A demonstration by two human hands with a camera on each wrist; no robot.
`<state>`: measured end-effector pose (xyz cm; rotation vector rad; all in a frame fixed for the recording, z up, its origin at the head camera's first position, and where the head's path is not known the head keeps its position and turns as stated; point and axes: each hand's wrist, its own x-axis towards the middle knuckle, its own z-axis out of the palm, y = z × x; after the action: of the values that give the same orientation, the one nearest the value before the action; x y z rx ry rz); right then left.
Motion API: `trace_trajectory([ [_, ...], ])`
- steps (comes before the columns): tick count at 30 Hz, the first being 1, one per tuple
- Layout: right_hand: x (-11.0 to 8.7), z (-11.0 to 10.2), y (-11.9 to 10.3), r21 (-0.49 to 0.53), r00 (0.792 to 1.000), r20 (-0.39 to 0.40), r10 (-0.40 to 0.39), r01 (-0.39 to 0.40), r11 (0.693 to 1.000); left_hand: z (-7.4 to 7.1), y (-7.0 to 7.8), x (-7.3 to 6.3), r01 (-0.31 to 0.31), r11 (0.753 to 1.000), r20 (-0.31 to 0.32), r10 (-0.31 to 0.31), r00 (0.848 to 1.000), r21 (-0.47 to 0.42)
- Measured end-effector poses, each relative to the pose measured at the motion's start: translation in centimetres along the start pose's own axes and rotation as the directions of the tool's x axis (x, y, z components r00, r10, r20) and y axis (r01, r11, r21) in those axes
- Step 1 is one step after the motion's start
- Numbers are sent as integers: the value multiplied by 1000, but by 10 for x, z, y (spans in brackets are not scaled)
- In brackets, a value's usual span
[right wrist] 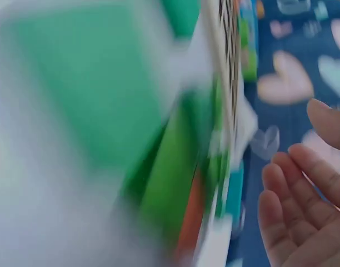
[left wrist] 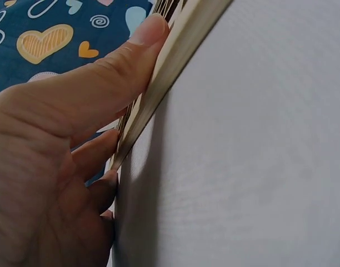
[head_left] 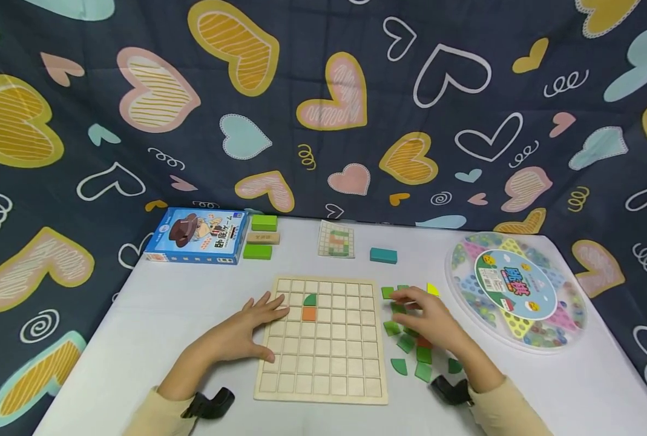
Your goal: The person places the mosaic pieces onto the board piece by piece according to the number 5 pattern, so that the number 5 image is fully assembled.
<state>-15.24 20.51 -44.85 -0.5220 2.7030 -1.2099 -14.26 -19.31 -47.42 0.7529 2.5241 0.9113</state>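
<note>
A wooden grid board (head_left: 323,363) lies flat in front of me. On it a green quarter-circle tile (head_left: 310,300) sits directly above an orange square tile (head_left: 309,313). My left hand (head_left: 241,334) rests on the board's left edge, fingers spread; the left wrist view shows the thumb (left wrist: 117,72) against the rim. Over the loose tiles right of the board is my right hand (head_left: 429,316), with nothing between its relaxed fingers in the right wrist view. Green square tiles (head_left: 423,354) and a green quarter-circle tile (head_left: 399,366) lie below it; the hand hides some pieces.
A pattern card (head_left: 336,240) lies behind the board, near a teal block (head_left: 383,255). A blue game box (head_left: 197,236) stands back left beside green blocks (head_left: 264,223) and a wooden block (head_left: 263,238). At the right is a round marble game case (head_left: 516,290). A patterned cloth (head_left: 312,145) hangs behind.
</note>
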Motion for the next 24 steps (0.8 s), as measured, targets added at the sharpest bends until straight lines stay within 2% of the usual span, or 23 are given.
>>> trace_trajectory([
  [5,-34,-36,32,-22,986,-101,132,-134,991,-3,1,-1,-9,1000,5,9,1000,3],
  [10,-43,-51,49,-79,971,-123,205,-215,973,-1,1,-1,-18,1000,-1,18,1000,3],
  [15,-38,-48,59,-201,972,-127,196,-218,955,1,-1,0,-19,1000,1,19,1000,15],
  [20,-33,-43,55,-310,971,-159,176,-219,925,0,-1,1,-15,1000,1,15,1000,21],
  [24,-31,-38,41,-308,972,-178,152,-201,930,0,-1,-1,-17,1000,-1,17,1000,12],
])
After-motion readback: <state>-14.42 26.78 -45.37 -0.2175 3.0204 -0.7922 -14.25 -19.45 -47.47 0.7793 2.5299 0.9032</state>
